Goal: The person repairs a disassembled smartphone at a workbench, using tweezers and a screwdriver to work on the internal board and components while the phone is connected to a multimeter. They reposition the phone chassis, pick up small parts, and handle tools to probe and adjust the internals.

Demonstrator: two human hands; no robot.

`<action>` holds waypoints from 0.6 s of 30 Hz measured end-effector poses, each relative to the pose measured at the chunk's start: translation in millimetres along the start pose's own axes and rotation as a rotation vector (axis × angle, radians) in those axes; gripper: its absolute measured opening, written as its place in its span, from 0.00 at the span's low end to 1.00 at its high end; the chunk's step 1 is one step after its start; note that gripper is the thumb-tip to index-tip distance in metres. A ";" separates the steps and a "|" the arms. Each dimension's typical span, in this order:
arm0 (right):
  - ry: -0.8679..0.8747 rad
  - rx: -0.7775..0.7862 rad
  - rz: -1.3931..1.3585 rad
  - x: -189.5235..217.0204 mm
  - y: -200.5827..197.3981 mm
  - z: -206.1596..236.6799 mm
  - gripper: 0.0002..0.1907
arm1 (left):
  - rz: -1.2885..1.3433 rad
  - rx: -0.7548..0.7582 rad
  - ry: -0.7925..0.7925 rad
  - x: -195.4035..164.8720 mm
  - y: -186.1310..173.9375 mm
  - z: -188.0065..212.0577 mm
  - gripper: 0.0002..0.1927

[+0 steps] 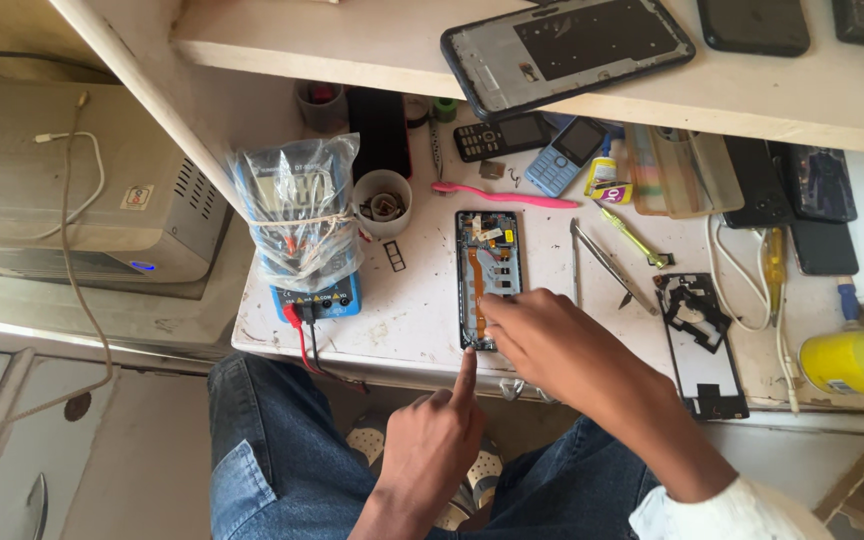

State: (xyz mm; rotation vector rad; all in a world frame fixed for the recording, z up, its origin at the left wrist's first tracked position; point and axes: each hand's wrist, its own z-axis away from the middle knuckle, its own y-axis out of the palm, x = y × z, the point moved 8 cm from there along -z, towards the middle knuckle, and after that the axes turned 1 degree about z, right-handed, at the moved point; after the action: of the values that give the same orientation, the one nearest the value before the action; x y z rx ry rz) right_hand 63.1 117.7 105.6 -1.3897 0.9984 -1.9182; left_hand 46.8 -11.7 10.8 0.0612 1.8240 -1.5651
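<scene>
An opened phone (489, 262) lies face down on the white bench, its back removed, with an orange flex cable running down its inside. My right hand (552, 345) rests over the phone's lower end, fingertips on its bottom edge. My left hand (437, 440) points its forefinger up against the phone's near bottom corner at the bench edge; the other fingers are curled. Neither hand holds a tool.
A multimeter wrapped in a plastic bag (302, 225), a white cup (382, 203), a pink toothbrush (502, 195), tweezers (607, 265), a black phone frame (702, 345), a yellow can (857, 358), two keypad phones (537, 140) and a shelf (372, 50) with a phone shell.
</scene>
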 end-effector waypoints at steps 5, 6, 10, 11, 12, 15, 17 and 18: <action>-0.117 0.056 0.002 15.2 0.3 -8.8 0.05 | -0.009 0.026 -0.013 3.3 1.6 -1.3 0.32; -0.080 0.090 0.022 11.6 2.1 -10.1 0.04 | -0.003 0.026 -0.016 3.8 1.3 -1.2 0.32; -0.030 -0.003 0.028 4.8 -4.5 -11.1 0.09 | 0.008 0.028 -0.005 1.3 0.2 -1.5 0.32; 0.017 0.015 0.057 0.3 -2.9 -10.8 0.08 | 0.013 0.027 -0.005 0.6 -0.6 -2.1 0.32; 0.062 0.032 0.085 -4.1 -1.9 -10.6 0.08 | 0.016 0.024 -0.004 0.2 -1.8 -3.1 0.33; -0.150 -0.116 0.081 10.4 -17.9 -6.5 0.09 | 0.028 0.104 -0.063 3.3 3.1 -5.7 0.32; -0.233 -0.180 0.012 15.2 -28.6 -2.3 0.08 | 0.026 0.026 -0.023 0.4 -4.2 -5.8 0.31; -0.178 -0.162 -0.038 7.8 -34.0 0.6 0.07 | 0.030 -0.005 -0.004 -2.3 -6.5 -3.5 0.31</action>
State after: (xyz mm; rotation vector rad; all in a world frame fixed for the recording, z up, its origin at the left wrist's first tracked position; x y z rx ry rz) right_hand 60.8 130.6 138.0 -1.6501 1.0660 -1.7365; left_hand 43.8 -9.4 17.5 0.0823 1.8159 -1.5389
